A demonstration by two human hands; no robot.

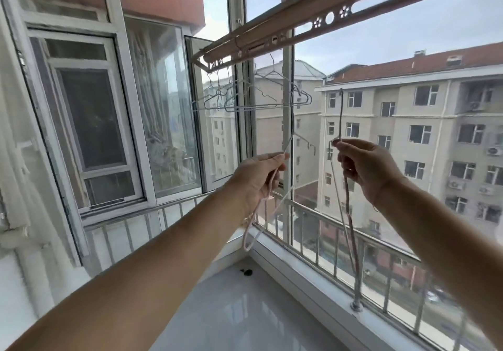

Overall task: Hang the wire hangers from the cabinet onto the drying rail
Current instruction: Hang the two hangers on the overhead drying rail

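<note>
The pinkish drying rail (299, 7), pierced with round and flower-shaped holes, runs overhead from upper right down to the middle left. Several grey wire hangers (258, 100) hang bunched at its far left end. My left hand (258, 176) is shut on a pale pink wire hanger (246, 241), which dangles below the hand with its thin upper part rising past my fingertips. My right hand (367, 168) pinches a darker wire hanger (341, 111), seen edge-on, hook end pointing up and its body hanging down. Both hands are well below the rail.
Glazed balcony windows with white frames surround me, with one sash (198, 111) swung open at centre left. A low metal guard railing (318, 239) lines the glass. The white glossy sill (231, 310) lies below with a small dark speck (246, 271) on it.
</note>
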